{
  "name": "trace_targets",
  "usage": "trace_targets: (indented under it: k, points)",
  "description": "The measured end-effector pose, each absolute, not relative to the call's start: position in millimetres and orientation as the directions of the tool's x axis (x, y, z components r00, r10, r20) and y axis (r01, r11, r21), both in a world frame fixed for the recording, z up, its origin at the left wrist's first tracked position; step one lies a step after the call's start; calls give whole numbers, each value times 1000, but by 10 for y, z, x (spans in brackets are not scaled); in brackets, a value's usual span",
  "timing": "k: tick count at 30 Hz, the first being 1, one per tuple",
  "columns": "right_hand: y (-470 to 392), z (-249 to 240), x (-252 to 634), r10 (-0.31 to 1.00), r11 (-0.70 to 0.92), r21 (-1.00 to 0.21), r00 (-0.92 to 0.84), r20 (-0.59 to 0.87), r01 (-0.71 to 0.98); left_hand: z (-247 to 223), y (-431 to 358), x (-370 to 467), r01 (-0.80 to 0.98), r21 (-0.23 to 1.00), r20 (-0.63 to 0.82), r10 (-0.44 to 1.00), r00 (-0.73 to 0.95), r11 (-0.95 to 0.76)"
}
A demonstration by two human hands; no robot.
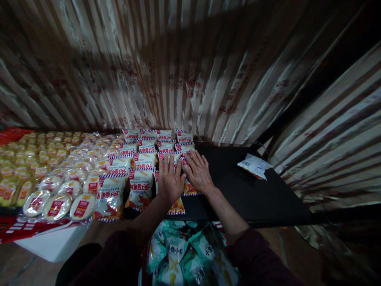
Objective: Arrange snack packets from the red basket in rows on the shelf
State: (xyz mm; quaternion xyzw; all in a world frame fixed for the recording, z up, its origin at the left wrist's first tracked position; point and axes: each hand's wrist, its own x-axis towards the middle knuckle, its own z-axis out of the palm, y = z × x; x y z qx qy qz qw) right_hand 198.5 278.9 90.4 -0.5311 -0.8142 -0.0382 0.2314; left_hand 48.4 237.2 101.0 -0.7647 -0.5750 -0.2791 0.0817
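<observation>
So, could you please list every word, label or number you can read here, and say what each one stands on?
"小鱼小虾": on the green-and-white bags in front of the person.
Large lettering on the striped-edge bags: too unclear to quote reliably.
Red labels on the round packets: too blurred.
Yellow packets: too small.
Lone bag on the right: unreadable.
Curtain print: too blurred.

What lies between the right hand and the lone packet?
Just bare black tabletop between the right hand and the lone packet, in the head view.
</observation>
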Motion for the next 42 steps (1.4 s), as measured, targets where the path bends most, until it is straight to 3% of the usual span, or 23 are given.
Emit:
trace_targets:
  k: [12,17,22,35,42]
  points:
    - [2100,999,1705,726,475,-172,-274,630,863,1160,1836,181,939,212,584,805,99,-269]
    - [1613,845,1373,766,471,-183,-298,569,863,1006,1476,-202,963,200,585,811,29,-179]
    - [1565,699,1153,806,452,-179,-314,502,874,835,1428,-449,966,151,561,823,91,-209]
    - [1539,699,995,781,461,-157,-315,539,873,853,1385,-583,964,165,549,831,87,-210]
    - [1278,733,521,794,511,-217,-359,490,832,757,1232,-1062,984,154,579,815,-17,-89]
